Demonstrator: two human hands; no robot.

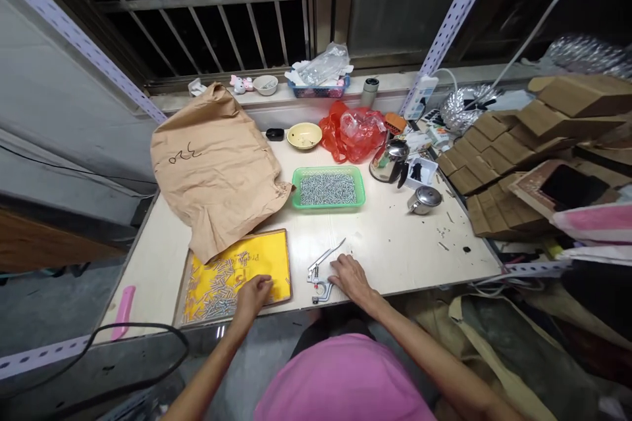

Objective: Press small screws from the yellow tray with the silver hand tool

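Observation:
Over the right part of the yellow mat [274, 253], my left hand [254, 295] has its fingers pinched together; whatever they hold is too small to make out. Small metal pins [217, 289] lie scattered on the mat to its left. My right hand [351, 277] rests on the table beside a metal hand tool [323, 288], fingertips near or touching its right side, fingers a little apart. The tool's long lever points up and to the right. Beyond both hands stands a green basket [363, 194] full of similar metal pins.
A large brown paper bag [217, 164] covers the back left. Behind the basket are a yellow bowl [305, 135] and red plastic bags [353, 131]. A kettle [390, 161] and metal cup [424, 200] stand right, near stacked cardboard boxes [508, 145]. A pink tool [123, 311] lies front left.

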